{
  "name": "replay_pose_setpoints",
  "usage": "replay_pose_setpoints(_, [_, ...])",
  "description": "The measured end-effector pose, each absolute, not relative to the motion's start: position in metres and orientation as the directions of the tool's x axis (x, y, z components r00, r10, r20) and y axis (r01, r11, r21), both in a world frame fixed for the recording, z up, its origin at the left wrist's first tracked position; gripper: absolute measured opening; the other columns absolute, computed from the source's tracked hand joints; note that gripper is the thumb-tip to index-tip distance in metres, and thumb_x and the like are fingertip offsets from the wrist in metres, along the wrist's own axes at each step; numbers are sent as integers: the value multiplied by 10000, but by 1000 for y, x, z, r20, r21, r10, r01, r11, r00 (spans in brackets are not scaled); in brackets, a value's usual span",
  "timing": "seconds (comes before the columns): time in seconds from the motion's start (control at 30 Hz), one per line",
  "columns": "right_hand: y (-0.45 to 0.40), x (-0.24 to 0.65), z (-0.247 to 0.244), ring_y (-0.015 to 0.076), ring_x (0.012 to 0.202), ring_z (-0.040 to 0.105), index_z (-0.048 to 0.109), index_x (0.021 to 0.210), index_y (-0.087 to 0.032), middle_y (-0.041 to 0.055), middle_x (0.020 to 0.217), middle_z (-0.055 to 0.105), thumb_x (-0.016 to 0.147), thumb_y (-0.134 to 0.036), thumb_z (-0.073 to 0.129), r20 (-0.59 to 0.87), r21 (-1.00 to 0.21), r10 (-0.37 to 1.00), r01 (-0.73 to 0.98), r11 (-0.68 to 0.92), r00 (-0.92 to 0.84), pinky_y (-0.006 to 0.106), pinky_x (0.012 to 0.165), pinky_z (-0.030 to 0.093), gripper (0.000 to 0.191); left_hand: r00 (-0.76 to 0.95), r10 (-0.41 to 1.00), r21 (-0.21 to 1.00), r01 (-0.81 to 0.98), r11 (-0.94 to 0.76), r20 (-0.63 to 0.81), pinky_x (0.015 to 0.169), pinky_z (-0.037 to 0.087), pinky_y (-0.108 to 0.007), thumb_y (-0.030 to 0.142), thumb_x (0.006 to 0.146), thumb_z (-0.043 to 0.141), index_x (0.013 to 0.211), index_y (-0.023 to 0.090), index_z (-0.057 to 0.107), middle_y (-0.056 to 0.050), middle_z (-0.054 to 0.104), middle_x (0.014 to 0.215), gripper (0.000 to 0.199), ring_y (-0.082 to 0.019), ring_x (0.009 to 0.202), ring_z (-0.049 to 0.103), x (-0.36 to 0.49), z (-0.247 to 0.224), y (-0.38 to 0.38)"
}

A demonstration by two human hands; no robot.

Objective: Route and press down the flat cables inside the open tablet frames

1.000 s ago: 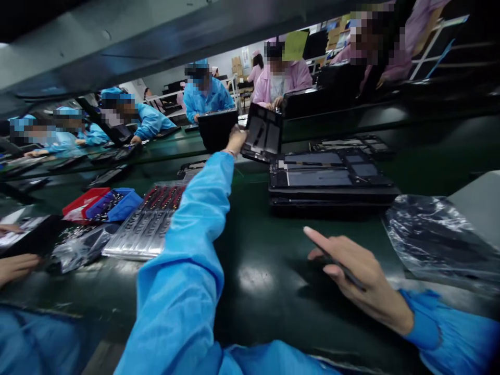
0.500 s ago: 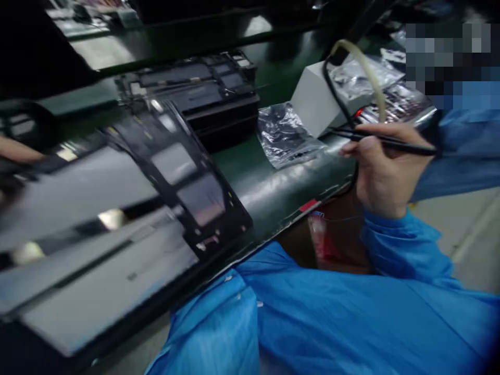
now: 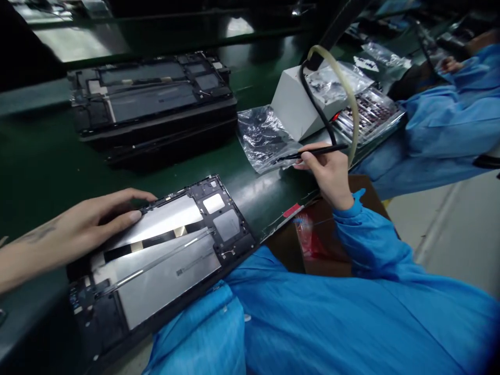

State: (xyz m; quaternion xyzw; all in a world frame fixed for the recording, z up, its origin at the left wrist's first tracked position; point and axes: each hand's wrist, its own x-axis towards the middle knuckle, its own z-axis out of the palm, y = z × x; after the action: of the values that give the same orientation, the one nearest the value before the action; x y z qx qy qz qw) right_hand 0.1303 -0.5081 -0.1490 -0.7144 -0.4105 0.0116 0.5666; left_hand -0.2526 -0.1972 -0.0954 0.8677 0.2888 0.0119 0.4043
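An opened tablet-like device point(image 3: 172, 281) with silver panels lies at the near edge of the green bench. My left hand point(image 3: 101, 216) rests at its far left edge, thumb and fingers apart over the rim. My right hand point(image 3: 328, 172) holds black tweezers point(image 3: 326, 150) in a pinch, their tips over a clear plastic bag point(image 3: 267, 138). Behind the bag stands a white box point(image 3: 299, 104) with more clear plastic on top. A black tube and a cream tube point(image 3: 347, 86) arch beside it.
A stack of similar devices point(image 3: 156, 104) stands farther back on the bench point(image 3: 31, 146). Right of the white box is a tray of small parts point(image 3: 369, 114). A co-worker's blue sleeve point(image 3: 449, 120) shows at right. Below the edge is a brown carton point(image 3: 324, 265).
My left hand has come into view and onto the device, which now lies flat on the bench. My right hand and tweezers have moved left to the plastic bag. The camera view has shifted.
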Motion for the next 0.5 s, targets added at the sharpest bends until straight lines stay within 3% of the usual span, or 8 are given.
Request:
replay_pose_setpoints(0.1, [-506,128,-148,169,833,734,732,1037,-211,25,946,699,934,-510,748,435,-835,598,551,-12,673,313,748,693,317,854,482,486,512,-708,-197,865,605,-551,751,869,562,1187,645,668,132,736,1178,352,-319,1053,720,-262,-100,-200])
replay_pose_setpoints(0.4, [-503,126,-145,173,854,725,747,1037,-218,22,970,703,932,-499,757,430,-818,614,574,-45,662,306,739,690,299,794,556,524,592,-612,-247,1057,469,-585,727,909,520,1096,645,663,163,692,1191,249,-331,1188,634,-261,-89,-220])
replay_pose_setpoints(0.5, [-503,126,-145,177,851,725,749,1034,-218,26,969,698,939,-489,750,444,-810,611,585,-40,656,302,725,686,287,794,556,509,594,-623,-246,1101,444,-585,703,910,513,1122,576,668,133,690,1216,292,-332,1198,634,-261,-91,-219])
